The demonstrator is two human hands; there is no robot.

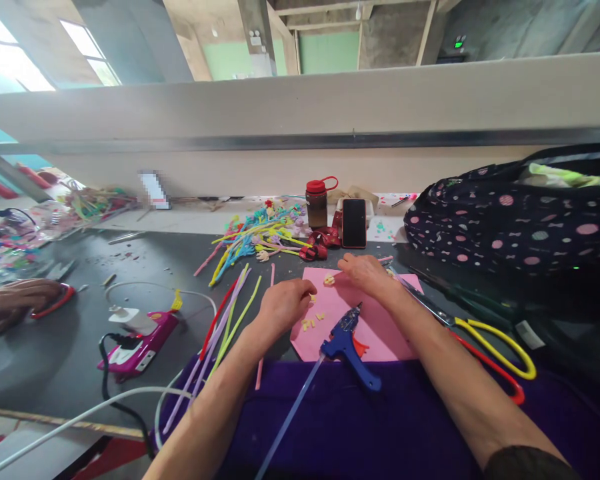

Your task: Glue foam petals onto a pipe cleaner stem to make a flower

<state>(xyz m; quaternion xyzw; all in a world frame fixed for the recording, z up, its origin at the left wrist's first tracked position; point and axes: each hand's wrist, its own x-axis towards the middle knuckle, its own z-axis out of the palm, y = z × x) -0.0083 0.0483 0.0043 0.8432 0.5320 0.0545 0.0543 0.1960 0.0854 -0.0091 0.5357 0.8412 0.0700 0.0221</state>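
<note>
My left hand [286, 305] is over the left edge of a pink sheet [380, 333], fingers curled, thumb side beside a small yellow piece [313, 299]. Whether that piece is in its grip is unclear. Across the sheet, my right hand [365, 272] has its fingers drawn together and what they hold, if anything, is hidden. Just left of those fingers lies a small yellow cluster [329, 280]. Several short yellow bits [310, 325] are scattered on the sheet. A blue glue gun [347, 343] with a long glue stick rests between my forearms, nozzle pointing away.
Scissors [495, 347] with yellow and red handles lie at right, near a dotted bag [480, 213]. Pipe cleaners [235, 313] lie left, beside a magenta power strip [145, 350]. A bottle [317, 207] and phone [354, 223] stand behind. Another person's hand [25, 300] is far left.
</note>
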